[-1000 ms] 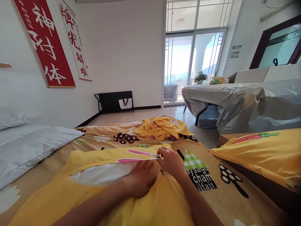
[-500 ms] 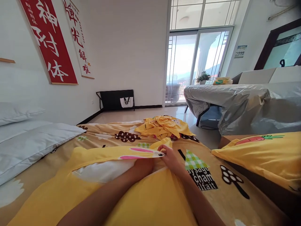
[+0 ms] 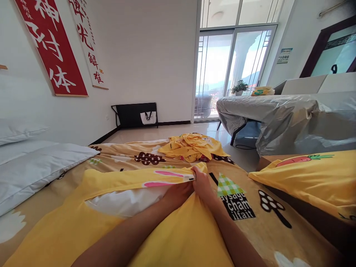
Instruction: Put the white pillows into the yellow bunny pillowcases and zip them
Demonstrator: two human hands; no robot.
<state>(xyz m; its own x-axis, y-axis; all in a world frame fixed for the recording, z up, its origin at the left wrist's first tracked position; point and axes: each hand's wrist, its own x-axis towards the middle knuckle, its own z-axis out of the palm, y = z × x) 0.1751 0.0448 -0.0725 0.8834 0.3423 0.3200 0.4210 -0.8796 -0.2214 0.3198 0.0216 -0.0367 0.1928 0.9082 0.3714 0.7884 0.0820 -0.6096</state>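
At lower centre, the right hand [image 3: 203, 183] clamped its fingers on the rabbit-print pillowcase [image 3: 119, 179]; the left hand [image 3: 179, 194] had slid farther right beneath, fingers too hidden to tell.

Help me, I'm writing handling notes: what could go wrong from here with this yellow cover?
The white filling shows below the flap of the yellow cover, so it might bunch up or bulge out there. The right hand grips the cover's edge by the printed rabbit; a hard pull there might strain or crease the cloth. The left hand is partly hidden at the flap, so it might snag the fabric unseen.
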